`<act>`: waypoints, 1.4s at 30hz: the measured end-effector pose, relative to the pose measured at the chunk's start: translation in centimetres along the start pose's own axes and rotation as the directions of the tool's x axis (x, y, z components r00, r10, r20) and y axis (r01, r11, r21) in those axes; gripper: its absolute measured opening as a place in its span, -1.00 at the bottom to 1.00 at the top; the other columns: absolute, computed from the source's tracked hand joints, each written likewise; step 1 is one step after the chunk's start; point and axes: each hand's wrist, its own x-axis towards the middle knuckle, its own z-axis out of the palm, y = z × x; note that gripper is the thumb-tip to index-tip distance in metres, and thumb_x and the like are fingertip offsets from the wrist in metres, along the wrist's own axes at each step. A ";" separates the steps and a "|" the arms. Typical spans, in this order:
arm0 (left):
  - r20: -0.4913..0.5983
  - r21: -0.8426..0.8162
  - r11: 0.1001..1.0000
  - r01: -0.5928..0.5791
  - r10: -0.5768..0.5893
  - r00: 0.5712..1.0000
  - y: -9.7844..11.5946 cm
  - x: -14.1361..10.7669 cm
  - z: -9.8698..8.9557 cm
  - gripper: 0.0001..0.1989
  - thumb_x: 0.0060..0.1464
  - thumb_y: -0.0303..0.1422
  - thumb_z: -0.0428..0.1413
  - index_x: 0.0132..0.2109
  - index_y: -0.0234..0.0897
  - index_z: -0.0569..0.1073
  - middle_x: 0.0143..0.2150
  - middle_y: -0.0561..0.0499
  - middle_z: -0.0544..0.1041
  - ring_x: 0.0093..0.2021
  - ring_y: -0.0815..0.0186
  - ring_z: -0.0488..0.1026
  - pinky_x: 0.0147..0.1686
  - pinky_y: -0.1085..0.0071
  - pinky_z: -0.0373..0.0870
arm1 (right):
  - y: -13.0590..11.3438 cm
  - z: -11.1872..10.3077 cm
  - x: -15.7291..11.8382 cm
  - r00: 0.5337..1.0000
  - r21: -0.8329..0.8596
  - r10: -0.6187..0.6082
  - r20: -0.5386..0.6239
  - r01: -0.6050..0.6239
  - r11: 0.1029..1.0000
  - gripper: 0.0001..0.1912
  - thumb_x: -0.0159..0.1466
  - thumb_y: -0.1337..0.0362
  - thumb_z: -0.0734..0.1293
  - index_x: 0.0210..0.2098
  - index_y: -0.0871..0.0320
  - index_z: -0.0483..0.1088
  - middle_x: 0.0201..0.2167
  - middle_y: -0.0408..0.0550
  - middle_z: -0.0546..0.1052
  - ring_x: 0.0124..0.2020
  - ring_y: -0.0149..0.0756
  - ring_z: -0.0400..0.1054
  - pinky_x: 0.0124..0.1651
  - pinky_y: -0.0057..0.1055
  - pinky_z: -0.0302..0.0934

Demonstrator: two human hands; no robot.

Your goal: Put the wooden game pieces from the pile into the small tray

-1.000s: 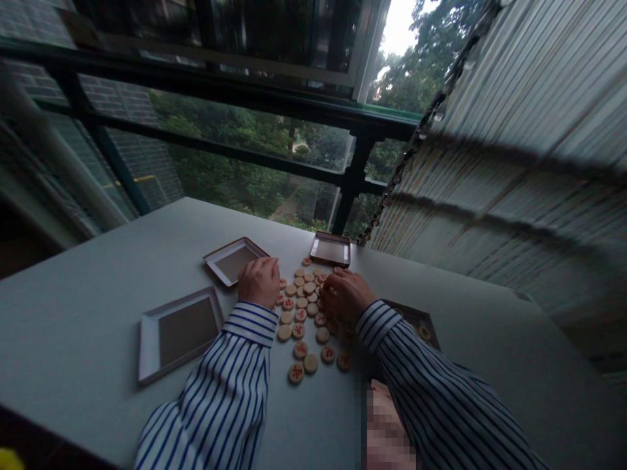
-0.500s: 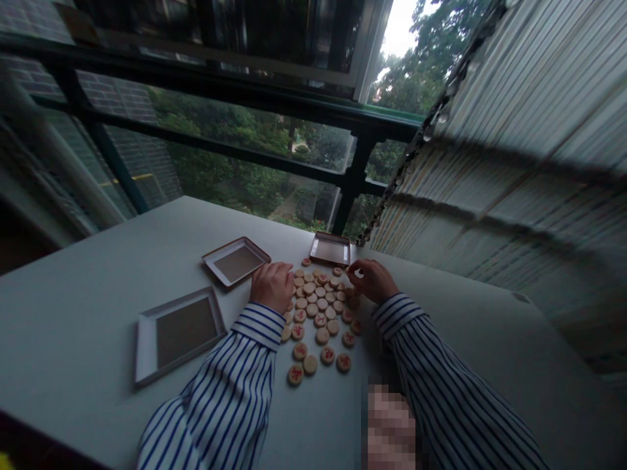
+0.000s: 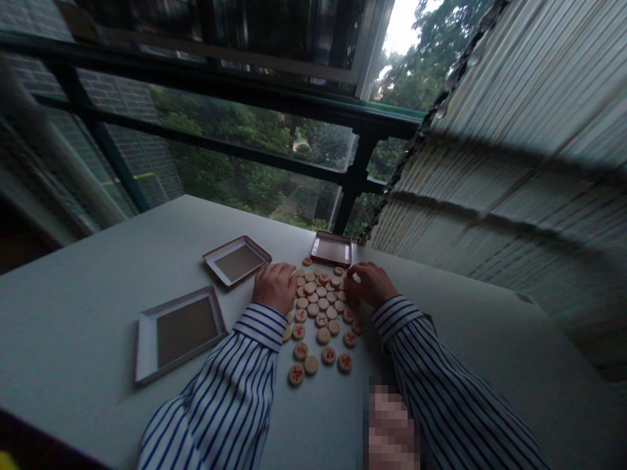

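A cluster of round wooden Chinese chess pieces (image 3: 322, 304) lies on the white table, some with red characters up, others blank side up. My left hand (image 3: 275, 288) rests along the cluster's left edge, palm down, its fingers bent over and touching the outer pieces. At the right edge, my right hand (image 3: 371, 283) is curved against the pieces, with a gap showing between thumb and forefinger. Its fingertips partly cover a few pieces, and I see none lifted. Nearer to me lie several looser pieces, among them a red-marked piece (image 3: 296, 374).
Beyond the pieces stands a shallow box tray (image 3: 332, 249). Two more shallow trays lie on the left, a brown-rimmed tray (image 3: 237, 261) and a larger grey tray (image 3: 180, 334). A window with a dark green railing (image 3: 245, 153) borders the table; a pleated blind (image 3: 490, 170) hangs at right.
My right hand has moved slightly left and down, closer in against the pieces. My left hand has barely shifted. The trays and the looser pieces have stayed where they were.
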 end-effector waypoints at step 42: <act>-0.127 -0.206 0.942 -0.265 0.243 0.962 3.1 -0.6 0.4 -0.74 -0.03 -0.30 0.05 -0.16 -0.29 0.40 -0.27 -0.06 0.51 -0.21 0.22 0.39 -0.16 0.27 0.23 | -3.4 -1.8 -0.1 0.973 0.922 -0.209 0.099 -0.011 0.388 -0.73 0.08 0.14 0.28 -0.36 0.25 0.35 -0.49 -0.12 0.45 -0.50 -0.48 0.30 -0.39 -0.48 0.19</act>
